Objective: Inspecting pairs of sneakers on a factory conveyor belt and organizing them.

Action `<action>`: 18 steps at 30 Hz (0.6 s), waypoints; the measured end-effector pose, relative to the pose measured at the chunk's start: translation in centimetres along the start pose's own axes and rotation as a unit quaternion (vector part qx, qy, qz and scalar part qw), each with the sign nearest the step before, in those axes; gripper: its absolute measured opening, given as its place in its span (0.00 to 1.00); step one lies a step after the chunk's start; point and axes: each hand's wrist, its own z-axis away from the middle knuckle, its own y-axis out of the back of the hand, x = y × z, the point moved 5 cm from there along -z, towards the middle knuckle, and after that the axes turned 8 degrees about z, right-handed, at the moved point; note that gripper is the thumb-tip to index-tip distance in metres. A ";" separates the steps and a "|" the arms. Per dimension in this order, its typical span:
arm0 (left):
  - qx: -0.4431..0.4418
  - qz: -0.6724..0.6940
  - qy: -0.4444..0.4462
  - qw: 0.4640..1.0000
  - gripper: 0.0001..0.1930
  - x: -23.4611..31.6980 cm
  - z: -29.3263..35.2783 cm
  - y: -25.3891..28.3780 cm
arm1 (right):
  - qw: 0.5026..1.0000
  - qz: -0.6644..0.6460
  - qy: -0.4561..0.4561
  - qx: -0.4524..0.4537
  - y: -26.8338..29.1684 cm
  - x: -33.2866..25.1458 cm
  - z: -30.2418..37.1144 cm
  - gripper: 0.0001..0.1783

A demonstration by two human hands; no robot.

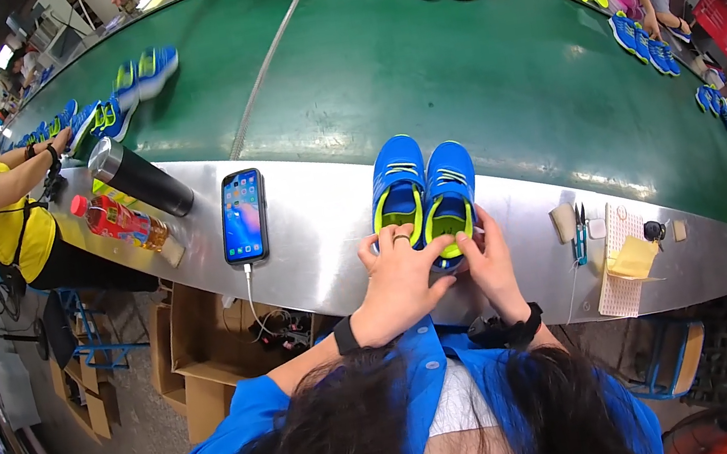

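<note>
A pair of blue sneakers with lime-green linings and laces rests side by side on the metal ledge in front of me, toes pointing away. My left hand (pixel 394 281) has its fingers at the heel opening of the left sneaker (pixel 397 174), and its thumb reaches across toward the other heel. The right sneaker (pixel 450 173) has my right hand (pixel 493 271) at its heel, fingers along the outer side and thumb at the collar. Both heels are partly hidden by my fingers.
A plugged-in phone (pixel 243 216), a black tumbler (pixel 142 178) and a red-capped bottle (pixel 125 219) stand or lie to the left. Snips (pixel 581 235) and a white perforated mat (pixel 619 267) lie right. Beyond runs a green conveyor belt (pixel 263 72) with more sneakers; co-workers line it.
</note>
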 end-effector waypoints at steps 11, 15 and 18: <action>0.034 -0.025 -0.018 0.999 0.26 -5.3 -4.2 7.0 | 0.992 -0.060 -0.040 -0.102 0.9 -1.2 0.8 0.25; 0.109 -0.126 -0.024 0.986 0.30 -10.0 -6.9 13.9 | 0.991 -0.057 -0.052 -0.109 0.9 -0.8 1.1 0.23; 0.228 -0.255 0.016 0.940 0.29 -14.8 -8.8 21.3 | 0.991 -0.064 -0.037 -0.114 0.2 -1.4 0.8 0.21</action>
